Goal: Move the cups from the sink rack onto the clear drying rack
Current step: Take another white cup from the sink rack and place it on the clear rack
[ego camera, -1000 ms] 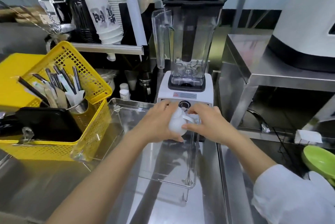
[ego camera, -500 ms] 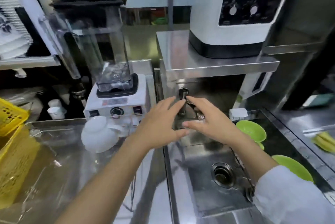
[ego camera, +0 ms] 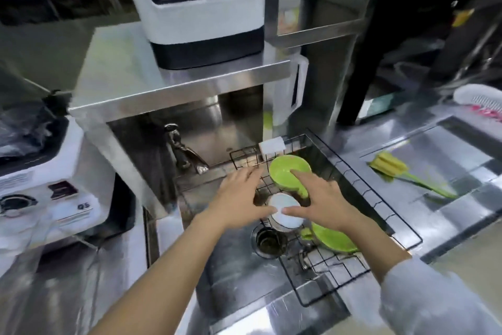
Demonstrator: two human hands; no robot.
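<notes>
A black wire sink rack hangs over the right side of the steel sink. In it stands a white cup, mouth up, between a green bowl behind it and a second green bowl in front. My left hand and my right hand flank the cup with fingers spread. Both thumbs rest at its rim. My right index finger lies over the far green bowl. A blurred corner of the clear drying rack shows at the lower left.
A faucet sticks out under a steel shelf that carries a white-and-black appliance. A blender base stands at the left. A white sponge sits on the rack's far edge. The drain and a green brush are nearby.
A white cup was set upside down in the clear rack and released. Both hands and the view then swung right to the sink rack, onto another white cup.
</notes>
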